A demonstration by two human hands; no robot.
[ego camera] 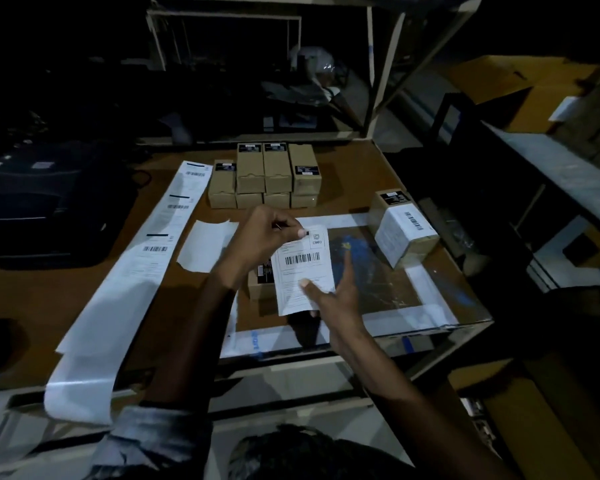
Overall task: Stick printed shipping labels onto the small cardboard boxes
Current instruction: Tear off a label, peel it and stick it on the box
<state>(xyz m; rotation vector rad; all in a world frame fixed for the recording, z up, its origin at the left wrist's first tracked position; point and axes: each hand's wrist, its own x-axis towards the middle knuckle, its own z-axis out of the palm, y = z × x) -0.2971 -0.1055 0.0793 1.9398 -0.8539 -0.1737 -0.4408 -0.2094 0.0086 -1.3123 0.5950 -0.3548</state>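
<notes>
A white shipping label [303, 268] with a barcode hangs over a small cardboard box [261, 280] that lies mostly hidden beneath it. My left hand [265, 233] pinches the label's top edge. My right hand [333, 292] holds its lower right corner, thumb on the face and index finger stretched out. A long strip of printed labels [132, 271] runs down the table's left side. A torn-off backing sheet [207, 249] lies beside it. Several unlabelled boxes [267, 174] are stacked at the back. One labelled box [404, 230] sits at the right.
The brown table [174, 306] has a white-taped rectangle [420, 311] marked around the work spot. A dark label printer [49, 202] stands at the left. Metal shelving [371, 81] rises behind the table, and large cartons [516, 84] fill the right side.
</notes>
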